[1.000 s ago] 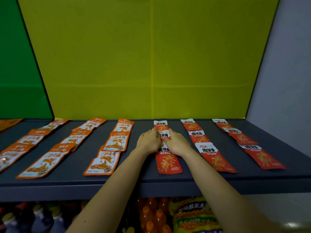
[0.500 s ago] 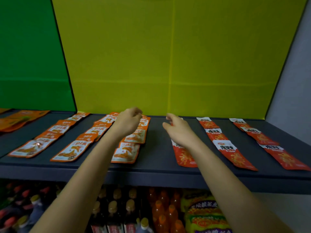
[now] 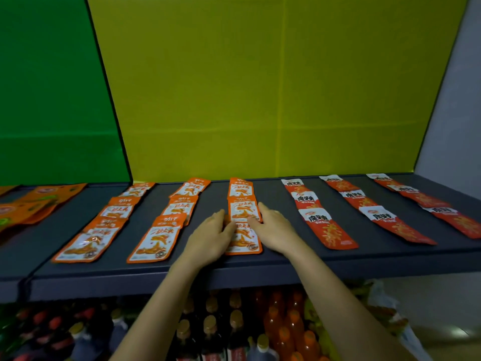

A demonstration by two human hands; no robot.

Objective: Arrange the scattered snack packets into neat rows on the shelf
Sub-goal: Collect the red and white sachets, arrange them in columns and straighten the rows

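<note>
Orange snack packets (image 3: 243, 212) (overlapping) rowed on shelf (image 3: 286, 261).

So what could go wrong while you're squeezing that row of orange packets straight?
The front orange packet lies near the front edge of the shelf, so a tug backward might slide it off toward the bottles below. The left hand and right hand press from both sides, which could buckle the overlapping packets. The left hand also sits close to the neighbouring orange row and might nudge it crooked.
</note>
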